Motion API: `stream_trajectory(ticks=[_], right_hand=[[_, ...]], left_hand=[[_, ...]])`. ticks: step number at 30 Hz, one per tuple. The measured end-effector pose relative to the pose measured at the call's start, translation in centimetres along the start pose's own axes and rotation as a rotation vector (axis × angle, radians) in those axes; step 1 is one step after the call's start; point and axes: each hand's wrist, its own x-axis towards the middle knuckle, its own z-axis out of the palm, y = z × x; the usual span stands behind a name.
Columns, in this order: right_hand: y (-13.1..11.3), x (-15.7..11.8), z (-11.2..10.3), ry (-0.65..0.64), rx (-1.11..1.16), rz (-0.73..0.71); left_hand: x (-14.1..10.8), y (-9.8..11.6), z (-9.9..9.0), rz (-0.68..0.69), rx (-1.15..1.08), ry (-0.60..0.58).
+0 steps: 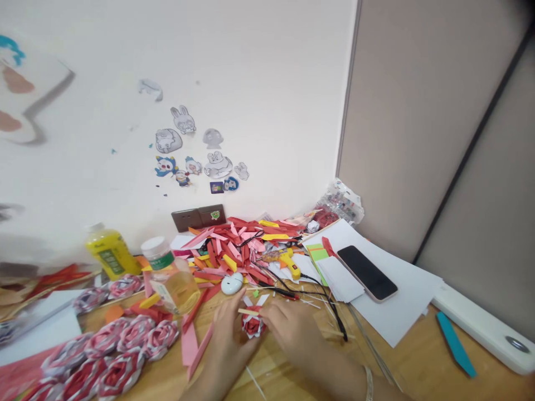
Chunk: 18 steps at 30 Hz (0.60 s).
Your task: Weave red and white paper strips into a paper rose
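Left hand gripping red-and-white paper flower (253, 327) between fingers and thumb near table front; right hand (292, 328) meeting flower's right edge, grip unclear. Pale strip (249, 312) crossing flower's top. Paper heap (234, 245) crowding back edge against wall (271, 111); rosettes (121, 367) hemming left side. Table wood (430, 362) showing beyond right forearm, teal piece (455, 345) edging it.

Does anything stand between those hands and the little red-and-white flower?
Nothing visible does: the left hand and right hand are right at the flower, one on each side. Only a pale strip crosses its upper part in this view, reaching toward the right hand.
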Motion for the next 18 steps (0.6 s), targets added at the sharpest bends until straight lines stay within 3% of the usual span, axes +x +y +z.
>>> stream_trajectory(ticks=[4,8,12,18], right_hand=[[-1.5,0.3,-0.4,0.031,0.139,0.094],[-2.5,0.5,-0.7,0.133,0.161,0.041],[-2.5,1.1,-1.3,0.217,0.035,-0.07],[-2.6,1.6,-2.2,0.185,-0.083,-0.121]], left_hand=[[0.0,-0.1,-0.8,0.174,0.113,0.059],[-0.2,-0.5,-1.4,0.265,0.201,0.151],[-0.5,-0.9,-1.4,0.249,0.251,0.147],[-0.9,-0.7,-1.0,0.224,0.255,0.155]])
